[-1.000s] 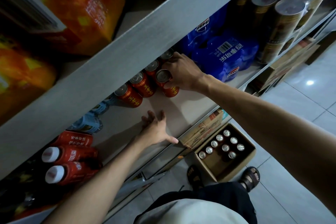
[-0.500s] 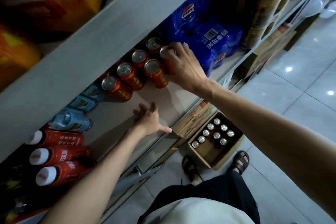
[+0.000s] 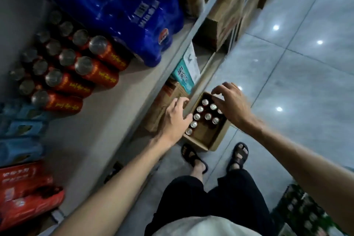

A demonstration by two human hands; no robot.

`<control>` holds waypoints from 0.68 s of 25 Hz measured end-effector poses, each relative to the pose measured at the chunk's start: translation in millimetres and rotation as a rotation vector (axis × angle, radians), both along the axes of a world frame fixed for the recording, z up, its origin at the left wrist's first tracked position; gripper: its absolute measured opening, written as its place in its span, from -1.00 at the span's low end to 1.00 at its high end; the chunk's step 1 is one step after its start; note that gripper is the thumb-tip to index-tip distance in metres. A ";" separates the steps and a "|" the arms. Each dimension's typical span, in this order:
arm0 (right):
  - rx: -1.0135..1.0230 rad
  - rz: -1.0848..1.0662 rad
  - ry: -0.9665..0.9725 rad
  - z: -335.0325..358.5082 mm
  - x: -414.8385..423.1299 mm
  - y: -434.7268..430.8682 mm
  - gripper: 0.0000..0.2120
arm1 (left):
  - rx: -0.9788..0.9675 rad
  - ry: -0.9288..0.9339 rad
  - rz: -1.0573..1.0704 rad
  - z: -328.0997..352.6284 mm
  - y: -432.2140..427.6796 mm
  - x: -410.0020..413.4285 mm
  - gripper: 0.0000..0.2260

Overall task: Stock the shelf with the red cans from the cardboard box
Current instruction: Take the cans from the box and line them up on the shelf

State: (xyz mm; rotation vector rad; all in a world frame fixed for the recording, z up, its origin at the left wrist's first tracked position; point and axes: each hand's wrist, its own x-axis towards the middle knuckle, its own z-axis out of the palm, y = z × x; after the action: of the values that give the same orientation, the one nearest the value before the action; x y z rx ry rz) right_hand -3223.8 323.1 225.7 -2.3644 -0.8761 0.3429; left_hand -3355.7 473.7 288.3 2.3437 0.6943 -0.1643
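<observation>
While boxed, cans between left grip, right grip

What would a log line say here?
left hand: open over cardboard box | right hand: open over red cans | shelf: partly stocked

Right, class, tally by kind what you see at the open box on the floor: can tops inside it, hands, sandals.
Can tops in the cardboard box: 9, one partly behind the right hand
Hands: 2, counting the left hand
Sandals: 2
Total: 13
</observation>
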 end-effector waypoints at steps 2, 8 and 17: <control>-0.092 -0.027 0.165 -39.3 3.0 -32.4 -0.82 | -0.213 0.224 0.046 -53.5 -23.9 16.9 -0.64; -0.424 0.093 0.369 -214.2 7.9 -74.1 -0.67 | -0.556 0.624 0.633 -273.6 -46.5 19.2 -0.80; -0.744 0.471 0.025 -570.6 12.7 -20.6 -0.37 | -0.557 0.723 1.108 -628.7 -40.4 -48.0 -0.43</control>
State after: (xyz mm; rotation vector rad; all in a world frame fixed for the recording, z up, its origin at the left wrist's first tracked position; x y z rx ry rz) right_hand -3211.0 302.4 -344.9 -2.7560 -1.4907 1.0361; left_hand -3403.7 433.3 -340.4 1.0868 1.8824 -0.6026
